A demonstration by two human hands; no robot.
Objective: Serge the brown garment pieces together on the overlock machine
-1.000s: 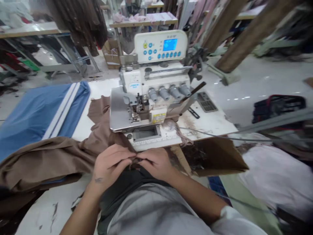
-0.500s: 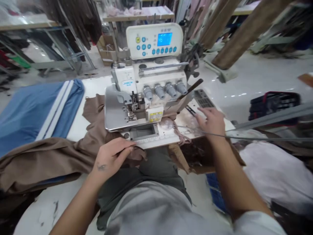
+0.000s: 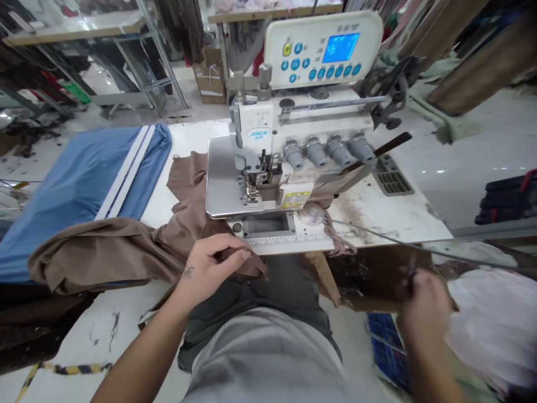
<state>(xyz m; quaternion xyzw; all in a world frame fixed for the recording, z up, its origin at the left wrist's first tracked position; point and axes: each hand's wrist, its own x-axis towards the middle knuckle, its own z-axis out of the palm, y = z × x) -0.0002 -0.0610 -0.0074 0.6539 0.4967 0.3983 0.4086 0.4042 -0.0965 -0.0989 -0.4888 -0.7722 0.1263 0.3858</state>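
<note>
Long brown cloth piece [image 3: 126,252]: looking smooth and matt, draping in soft folds
Flat silver metal plate [image 3: 222,182]: gleaming, smooth and polished
Boxy white sewing machine body [image 3: 327,124]: showing a smooth, painted-looking finish
Four round grey ribbed knobs [image 3: 316,154]: looking like matt plastic
Folded blue cloth bundle with white stripes [image 3: 79,168]: showing a faint sheen
White flat tabletop [image 3: 413,218]: looking smooth, brown lint roughening it in patches

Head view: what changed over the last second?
Right hand let go of the brown cloth, reached to the right side of the table, then swung back past its front edge. The black tool there is gone; a blurred dark object, probably that tool, shows in the hand. Unchanged: left hand on the cloth, sewing machine, blue fabric.
</note>
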